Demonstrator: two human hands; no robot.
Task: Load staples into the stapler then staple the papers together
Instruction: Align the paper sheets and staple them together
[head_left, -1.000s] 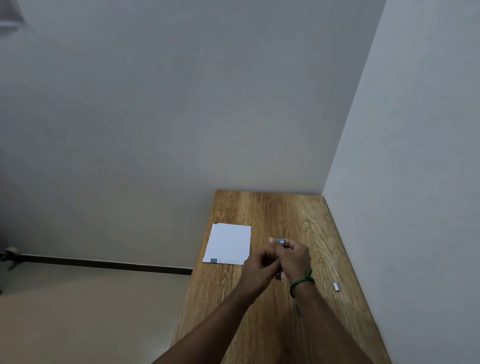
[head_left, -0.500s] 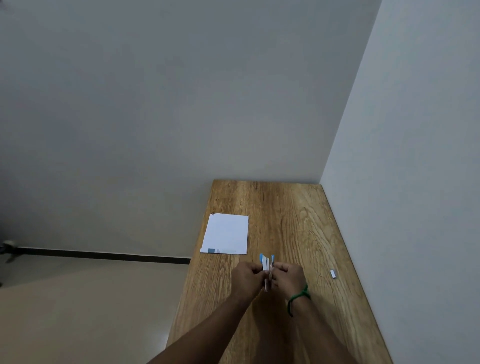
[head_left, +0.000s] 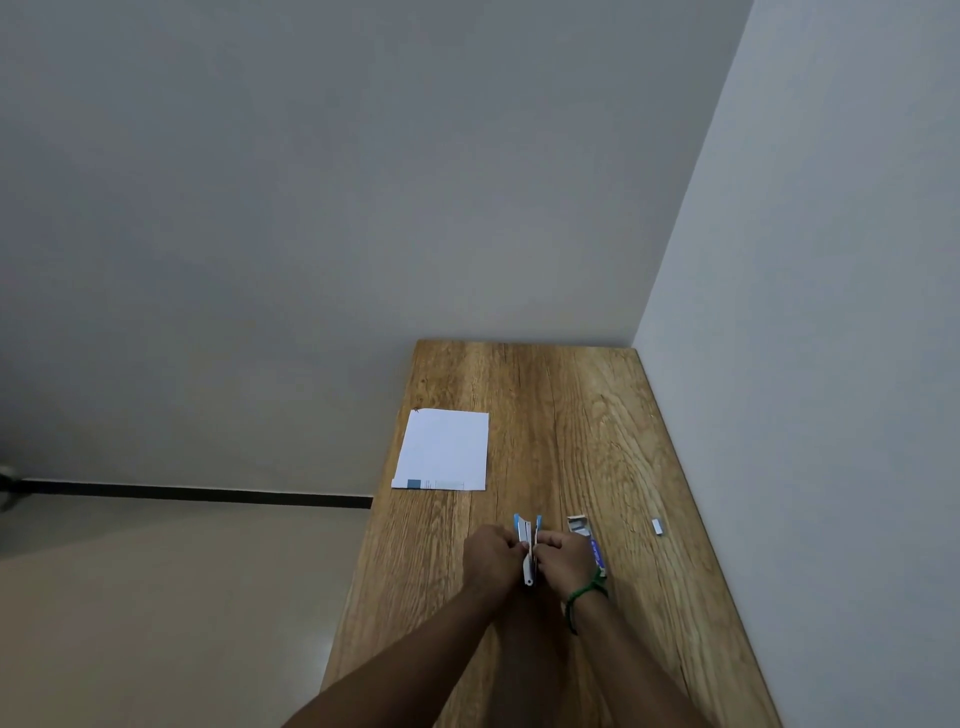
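A small blue and white stapler (head_left: 528, 540) stands hinged open between my two hands, low over the wooden table (head_left: 571, 415). My left hand (head_left: 491, 558) grips its left half and my right hand (head_left: 563, 558), with a green band on the wrist, grips its right half. An open box of staples (head_left: 584, 535) lies on the table just right of my right hand, partly hidden by it. A short strip of staples (head_left: 658, 526) lies further right. The stack of white papers (head_left: 444, 449) rests near the table's left edge, beyond my hands.
The narrow table stands in a corner, with one wall (head_left: 831, 364) along its right side and another at its far end. Its left edge drops to a beige floor (head_left: 156, 597) with a dark skirting line.
My hands came down and nearer to me with the stapler, which now stands hinged open. The box of staples shows beside my right hand.
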